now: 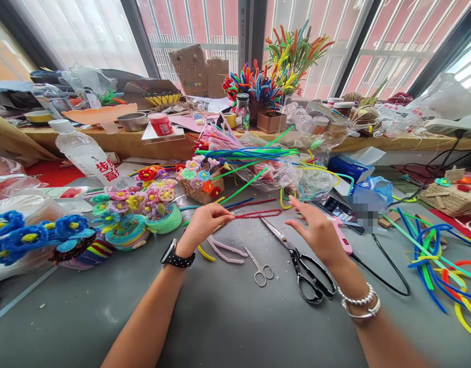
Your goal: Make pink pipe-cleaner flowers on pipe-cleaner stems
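My left hand (210, 223) pinches one end of a thin red pipe cleaner (260, 214), which is bent into a long narrow loop pointing right. Beyond the loop's far end, my right hand (314, 230) is raised with thumb and fingers apart and nothing between them. Below it lie large black-handled scissors (310, 273), blades toward the loop. Small silver scissors (261, 271) rest to their left. A pale pink pipe cleaner (227, 253), bent double, and a short yellow one (206, 254) lie near my left hand. Part of the red loop is hidden by my left fingers.
Pipe-cleaner flowers in pots (164, 217) stand at the left, near a water bottle (85, 153). A pink hot glue gun (340, 235) with a black cord lies beside my right hand. Loose coloured pipe cleaners (430, 255) tangle at the right; a bundle (243, 153) lies at the back.
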Motion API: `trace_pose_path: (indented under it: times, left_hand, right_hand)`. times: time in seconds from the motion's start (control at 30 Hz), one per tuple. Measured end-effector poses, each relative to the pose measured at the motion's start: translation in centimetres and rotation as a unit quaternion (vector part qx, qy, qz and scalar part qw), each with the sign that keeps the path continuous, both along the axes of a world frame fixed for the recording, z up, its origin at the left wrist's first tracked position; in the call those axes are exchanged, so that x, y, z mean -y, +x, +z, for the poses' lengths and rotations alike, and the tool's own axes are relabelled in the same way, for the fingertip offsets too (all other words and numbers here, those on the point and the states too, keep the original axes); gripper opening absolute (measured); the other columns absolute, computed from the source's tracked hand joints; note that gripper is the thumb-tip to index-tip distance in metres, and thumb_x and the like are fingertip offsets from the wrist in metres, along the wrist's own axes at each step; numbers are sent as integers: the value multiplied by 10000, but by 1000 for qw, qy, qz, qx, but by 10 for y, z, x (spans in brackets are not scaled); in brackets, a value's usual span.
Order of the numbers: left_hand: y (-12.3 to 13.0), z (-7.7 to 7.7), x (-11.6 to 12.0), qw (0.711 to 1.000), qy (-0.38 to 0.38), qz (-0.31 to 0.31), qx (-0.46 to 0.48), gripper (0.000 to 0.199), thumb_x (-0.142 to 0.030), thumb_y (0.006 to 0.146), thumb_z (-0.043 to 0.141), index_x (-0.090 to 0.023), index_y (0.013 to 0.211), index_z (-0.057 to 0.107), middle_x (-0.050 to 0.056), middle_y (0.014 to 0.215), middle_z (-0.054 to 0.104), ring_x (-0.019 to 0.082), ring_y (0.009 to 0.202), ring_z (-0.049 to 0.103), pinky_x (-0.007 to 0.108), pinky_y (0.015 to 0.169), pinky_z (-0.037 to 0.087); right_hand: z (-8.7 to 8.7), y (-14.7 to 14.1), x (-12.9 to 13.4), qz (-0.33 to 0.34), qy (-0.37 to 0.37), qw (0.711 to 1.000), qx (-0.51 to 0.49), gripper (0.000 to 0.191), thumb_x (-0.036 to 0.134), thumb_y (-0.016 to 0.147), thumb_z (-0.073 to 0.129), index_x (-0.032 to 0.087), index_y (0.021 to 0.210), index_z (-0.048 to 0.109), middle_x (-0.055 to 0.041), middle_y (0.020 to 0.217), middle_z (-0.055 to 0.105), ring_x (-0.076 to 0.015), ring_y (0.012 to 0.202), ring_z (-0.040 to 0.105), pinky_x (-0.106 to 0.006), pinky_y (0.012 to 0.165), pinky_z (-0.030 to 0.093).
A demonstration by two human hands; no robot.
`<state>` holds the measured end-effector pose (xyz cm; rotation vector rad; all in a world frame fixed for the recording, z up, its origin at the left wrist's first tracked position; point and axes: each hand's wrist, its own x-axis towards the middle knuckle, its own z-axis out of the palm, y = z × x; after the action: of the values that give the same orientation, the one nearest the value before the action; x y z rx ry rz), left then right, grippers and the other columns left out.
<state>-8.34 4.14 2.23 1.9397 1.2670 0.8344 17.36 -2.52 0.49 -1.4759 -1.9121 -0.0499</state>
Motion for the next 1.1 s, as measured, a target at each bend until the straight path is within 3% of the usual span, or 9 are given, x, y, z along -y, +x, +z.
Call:
trace_pose_path:
  times: [0.07, 0.13, 0.27, 0.43, 0.63, 0.73, 0.8, 0.9, 1.1]
  left_hand:
    - [-3, 1, -1, 998, 8, 44, 32, 192, -354, 616, 617, -170, 633, 673, 34, 671, 630, 141, 620, 545, 218, 554, 404]
    - [-5, 2, -2, 993, -11, 81, 90, 222, -369, 609, 625, -155, 655, 660, 29, 647, 625, 136, 605, 537, 220, 554, 400]
    - [-5, 4, 0, 975, -59, 106, 185, 249, -375, 592, 644, -137, 666, 639, 7, 592, 600, 120, 584, 525, 218, 567, 405]
    - [-5, 0, -1, 974, -56, 104, 191, 259, -373, 588, 657, -135, 687, 635, 0, 603, 597, 110, 588, 517, 209, 558, 393]
    - [-6, -5, -4, 980, -21, 103, 170, 261, -374, 573, 669, -142, 688, 637, 17, 660, 619, 124, 625, 538, 218, 581, 405]
    - [-5, -4, -3, 978, -12, 105, 182, 268, -383, 575, 662, -145, 695, 634, 29, 689, 623, 141, 655, 549, 231, 601, 417]
    - [-6, -4, -3, 976, -1, 114, 187, 275, -391, 582, 653, -145, 704, 633, 30, 696, 620, 141, 654, 545, 233, 601, 416]
    - [-7, -4, -4, 972, 25, 140, 186, 277, -403, 593, 644, -148, 703, 636, 21, 692, 613, 128, 630, 533, 226, 596, 404]
    - [-8, -7, -5, 972, 53, 153, 173, 274, -413, 624, 622, -149, 698, 621, 12, 684, 600, 118, 620, 515, 215, 580, 386]
  right_hand:
    - [7, 11, 8, -40, -50, 997, -44, 346, 356, 775, 519, 162, 1061, 542, -91, 960, 621, -201, 814, 588, -329, 696, 485]
    - [11, 22, 23, -52, -148, 987, -40, 232, 365, 795, 475, 185, 835, 617, -58, 839, 648, -176, 694, 600, -305, 642, 484]
    - [2, 29, 60, 30, -324, 946, 14, 174, 353, 748, 531, 204, 775, 616, -35, 763, 653, -180, 667, 603, -280, 597, 473]
    - [-18, 17, 79, 7, -311, 949, 48, 123, 210, 677, 559, 197, 799, 573, -38, 782, 619, -174, 648, 582, -268, 575, 435]
    - [-11, 3, 61, -81, -357, 924, 114, 64, 154, 568, 503, 186, 563, 448, -2, 529, 516, -142, 463, 450, -231, 403, 230]
    - [-7, 14, 51, 1, -430, 903, -16, 67, 172, 583, 501, 177, 542, 449, 21, 498, 474, -111, 459, 428, -212, 400, 240]
    - [-7, 27, 49, 93, -503, 843, -167, 88, 246, 664, 489, 165, 635, 509, 23, 526, 494, -106, 487, 465, -208, 439, 329]
    - [-7, 44, 50, 134, -529, 767, -337, 274, 413, 710, 504, 143, 749, 536, -15, 600, 556, -129, 553, 551, -247, 536, 424]
    - [2, 35, 39, 190, -433, 765, -438, 306, 455, 686, 552, 157, 751, 565, -64, 737, 606, -200, 711, 616, -319, 650, 476]
